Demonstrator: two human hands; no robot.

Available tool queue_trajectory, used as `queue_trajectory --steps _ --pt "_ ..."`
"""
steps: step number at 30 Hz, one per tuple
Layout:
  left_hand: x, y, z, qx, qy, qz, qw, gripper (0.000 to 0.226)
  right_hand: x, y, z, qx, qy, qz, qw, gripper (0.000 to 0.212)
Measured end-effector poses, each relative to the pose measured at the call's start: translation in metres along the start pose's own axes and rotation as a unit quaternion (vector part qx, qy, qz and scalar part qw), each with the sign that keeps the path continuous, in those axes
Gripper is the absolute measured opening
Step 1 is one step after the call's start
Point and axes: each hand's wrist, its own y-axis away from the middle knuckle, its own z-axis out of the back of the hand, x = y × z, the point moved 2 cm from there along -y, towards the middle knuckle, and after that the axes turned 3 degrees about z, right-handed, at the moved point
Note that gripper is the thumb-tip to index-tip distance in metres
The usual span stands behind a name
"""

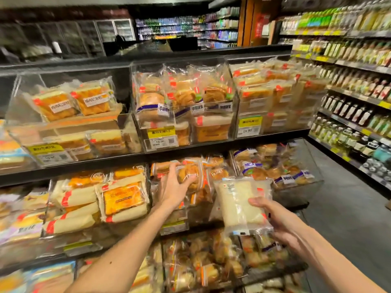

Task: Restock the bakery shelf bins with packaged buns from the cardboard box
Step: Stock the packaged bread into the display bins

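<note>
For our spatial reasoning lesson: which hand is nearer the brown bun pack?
Left. The left hand grips the brown bun pack; the right hand is lower right of it, holding a pale pack.

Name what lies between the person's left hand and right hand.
Head view: the pale bun packet, held by the right hand, fills most of the gap. The left hand holds a brown bun packet.

Single view here, worn on the person's head: wide-angle, facing forward and tilted down. The bakery shelves [95, 164] fill the frame close up, within arm's reach. Left forearm [127, 246] and right forearm [330, 256] cross the bottom edge, while the floor [349, 208] and bottle racks [355, 96] curve off right.
</note>
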Motion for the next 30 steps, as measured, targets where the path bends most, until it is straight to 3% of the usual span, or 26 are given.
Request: queue_trajectory --steps 2,5,10,15,18,23,26,28,30 --pt "0.001 -0.003 -0.007 -0.024 -0.110 -0.040 0.993 0.060 0.005 -0.001 0.003 -0.002 -0.001 0.005 1.000 0.046" --pt "0.004 -0.008 -0.012 -0.078 -0.280 -0.087 0.953 0.066 0.015 -0.002 0.007 0.000 0.001 0.007 1.000 0.043" --pt "0.002 -0.003 -0.014 -0.079 -0.390 -0.122 0.909 0.070 0.018 -0.007 0.010 0.014 0.008 0.002 1.000 0.044" --pt "0.001 0.001 -0.016 -0.075 -0.397 -0.142 0.904 0.086 0.021 -0.010 0.012 0.011 0.022 0.008 1.000 0.041" --pt "0.005 0.001 -0.016 -0.070 -0.393 -0.163 0.902 0.080 0.021 -0.012 0.010 0.015 0.020 0.006 1.000 0.042" --pt "0.004 0.010 -0.011 -0.094 -0.365 -0.267 0.887 0.062 0.018 -0.011 0.008 0.013 0.017 -0.001 1.000 0.025" --pt "-0.005 0.019 -0.006 -0.090 -0.308 -0.341 0.884 0.052 0.018 -0.010 0.006 0.019 0.015 -0.005 1.000 0.036" --pt "-0.016 0.027 0.000 -0.070 -0.245 -0.413 0.874 0.057 0.021 -0.009 0.003 0.025 0.018 -0.002 1.000 0.038" --pt "-0.031 0.034 0.008 -0.040 -0.229 -0.484 0.843 0.069 0.027 -0.007 -0.001 0.040 0.029 0.015 0.999 0.027"
